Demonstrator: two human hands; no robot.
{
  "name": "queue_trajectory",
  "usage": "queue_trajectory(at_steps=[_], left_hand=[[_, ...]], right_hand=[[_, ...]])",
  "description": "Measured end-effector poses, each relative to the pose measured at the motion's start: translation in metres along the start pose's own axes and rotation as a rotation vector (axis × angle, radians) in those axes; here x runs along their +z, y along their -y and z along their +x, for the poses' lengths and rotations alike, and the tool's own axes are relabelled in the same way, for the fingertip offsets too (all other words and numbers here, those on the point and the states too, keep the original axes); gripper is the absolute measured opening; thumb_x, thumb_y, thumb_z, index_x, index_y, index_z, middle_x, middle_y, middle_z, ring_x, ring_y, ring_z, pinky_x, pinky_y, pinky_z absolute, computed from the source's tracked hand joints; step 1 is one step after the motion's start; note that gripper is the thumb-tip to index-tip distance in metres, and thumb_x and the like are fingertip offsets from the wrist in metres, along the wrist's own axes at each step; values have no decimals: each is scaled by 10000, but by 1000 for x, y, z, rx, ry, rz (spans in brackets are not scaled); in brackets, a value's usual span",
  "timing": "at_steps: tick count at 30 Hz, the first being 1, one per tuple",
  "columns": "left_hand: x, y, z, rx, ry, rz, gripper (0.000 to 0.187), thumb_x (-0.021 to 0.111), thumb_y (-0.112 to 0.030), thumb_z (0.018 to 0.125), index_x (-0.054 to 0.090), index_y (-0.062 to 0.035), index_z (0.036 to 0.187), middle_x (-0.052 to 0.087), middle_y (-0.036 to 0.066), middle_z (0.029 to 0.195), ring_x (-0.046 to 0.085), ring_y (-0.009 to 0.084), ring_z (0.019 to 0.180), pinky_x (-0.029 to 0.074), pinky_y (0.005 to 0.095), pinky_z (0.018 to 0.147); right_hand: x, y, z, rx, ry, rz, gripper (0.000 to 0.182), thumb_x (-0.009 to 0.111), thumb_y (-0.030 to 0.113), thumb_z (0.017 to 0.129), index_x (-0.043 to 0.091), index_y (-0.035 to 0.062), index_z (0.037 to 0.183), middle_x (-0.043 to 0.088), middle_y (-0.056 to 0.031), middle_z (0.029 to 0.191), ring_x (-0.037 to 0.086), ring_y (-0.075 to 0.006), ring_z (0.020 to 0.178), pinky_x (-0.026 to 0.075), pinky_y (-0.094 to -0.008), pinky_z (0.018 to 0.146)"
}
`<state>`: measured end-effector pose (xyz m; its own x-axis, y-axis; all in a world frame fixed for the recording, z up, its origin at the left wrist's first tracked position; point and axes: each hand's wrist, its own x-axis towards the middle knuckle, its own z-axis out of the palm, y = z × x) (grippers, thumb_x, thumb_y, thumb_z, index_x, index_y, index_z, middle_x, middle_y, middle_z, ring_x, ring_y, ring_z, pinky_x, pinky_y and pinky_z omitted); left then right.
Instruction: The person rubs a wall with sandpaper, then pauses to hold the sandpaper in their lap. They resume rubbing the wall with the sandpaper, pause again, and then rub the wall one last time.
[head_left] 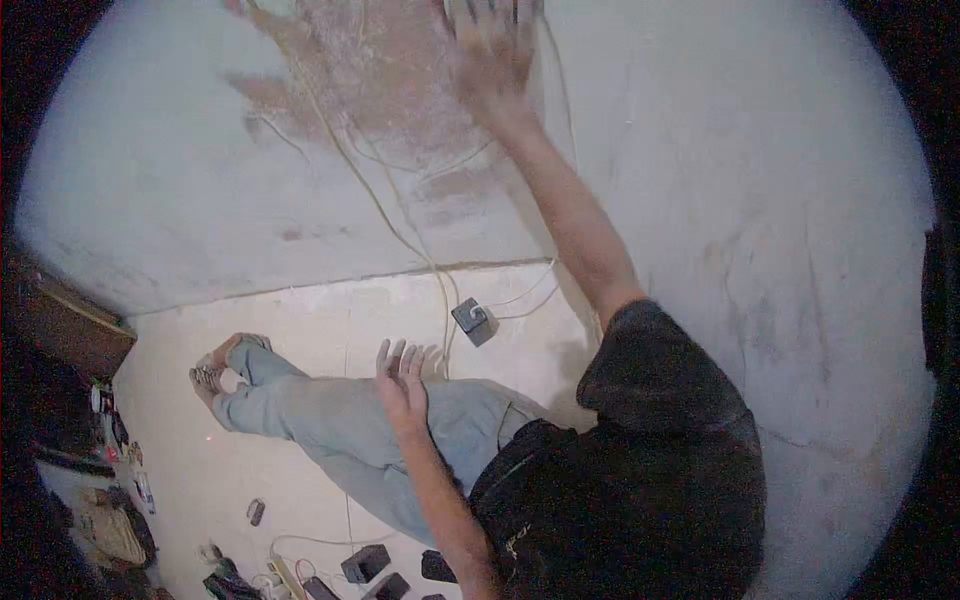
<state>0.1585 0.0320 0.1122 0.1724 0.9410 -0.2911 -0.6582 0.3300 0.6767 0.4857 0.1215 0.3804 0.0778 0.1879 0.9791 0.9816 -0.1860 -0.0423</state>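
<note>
My right hand [492,62] reaches up over the wall [700,150], its fingers stretched and partly cut off by the top edge. It is slightly blurred and overlaps the right side of a brown, worn patch [390,70] where the paint is gone. Lower down, my left hand [403,388] hovers over my grey-blue trousers [340,410], palm up with fingers apart and nothing in it. Pale cables [375,195] run down the wall beside the patch. On the floor, a small black box [468,318] has a white plug in it.
Light floor tiles [300,350] meet the wall behind my legs. Black boxes [366,564] and cords lie at the bottom. A small dark object [256,512] rests on the floor. Brown furniture [75,320] and clutter line the left side.
</note>
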Motion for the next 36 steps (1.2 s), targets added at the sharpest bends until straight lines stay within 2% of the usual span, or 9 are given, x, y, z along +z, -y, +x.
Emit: queue_trajectory(at_steps=[4, 5, 12, 17, 19, 25, 29, 34, 36], left_hand=[[3, -1, 2, 29, 47, -61, 455, 455, -203, 936, 359, 10, 1326, 392, 226, 1267, 423, 358, 1152, 415, 449, 997], [-1, 1, 7, 19, 47, -65, 451, 451, -199, 936, 358, 11, 1324, 401, 218, 1245, 440, 341, 1115, 418, 444, 992], [-1, -2, 0, 31, 86, -72, 487, 467, -121, 890, 331, 26, 1333, 423, 211, 1210, 455, 326, 1084, 427, 454, 979], [-2, 2, 0, 29, 81, -57, 449, 461, -141, 917, 354, 25, 1320, 421, 216, 1209, 457, 327, 1080, 432, 452, 980], [-3, -1, 3, 8, 30, -62, 438, 461, -158, 926, 364, 18, 1315, 424, 215, 1206, 461, 327, 1074, 434, 452, 979], [-1, -1, 4, 18, 37, -33, 430, 474, -196, 932, 385, 0, 1304, 430, 208, 1201, 468, 327, 1065, 429, 442, 988], [-6, -4, -1, 9, 77, -51, 589, 498, -176, 877, 279, 2, 1394, 299, 244, 1384, 301, 381, 1292, 303, 507, 1076], [-7, 1, 2, 0, 90, -36, 568, 498, -195, 882, 307, 4, 1379, 321, 243, 1367, 317, 368, 1278, 304, 495, 1075], [-3, -2, -2, 6, 47, -29, 534, 500, -176, 879, 334, 7, 1351, 383, 222, 1281, 382, 350, 1186, 358, 476, 1025]], right_hand=[[36, -26, 29, 279, 724, 160, 351, 553, 152, 842, 577, 44, 1175, 526, -164, 1269, 403, -361, 1260, 275, -510, 1060], [10, -11, 19, -4, -72, 121, 367, 556, 187, 851, 567, 46, 1189, 504, -166, 1296, 393, -349, 1269, 268, -511, 1063], [-11, -17, -132, 82, 111, -9, 396, 546, 209, 894, 532, 54, 1259, 439, -141, 1380, 312, -384, 1322, 213, -541, 1087], [-1, -2, 16, -47, -150, 57, 401, 594, 154, 843, 538, 29, 1219, 442, -160, 1362, 372, -368, 1270, 244, -512, 1072], [-26, 9, 90, -114, -336, 64, 515, 472, 108, 867, 388, 15, 1367, 371, -144, 1433, 295, -309, 1349, 191, -477, 1129], [-20, 3, -12, -74, -159, 121, 435, 549, 274, 892, 522, 40, 1257, 454, -147, 1359, 345, -354, 1300, 216, -543, 1086], [-10, 7, -140, 37, 230, 53, 524, 544, 299, 886, 450, 39, 1331, 393, -147, 1415, 299, -345, 1338, 212, -525, 1099], [-4, 8, -16, 18, -80, -8, 498, 534, 255, 893, 445, 37, 1332, 398, -151, 1408, 291, -349, 1342, 198, -523, 1100], [-8, 1, 42, 204, 361, -35, 478, 530, 226, 885, 458, 23, 1312, 406, -158, 1399, 305, -349, 1332, 193, -527, 1097]])
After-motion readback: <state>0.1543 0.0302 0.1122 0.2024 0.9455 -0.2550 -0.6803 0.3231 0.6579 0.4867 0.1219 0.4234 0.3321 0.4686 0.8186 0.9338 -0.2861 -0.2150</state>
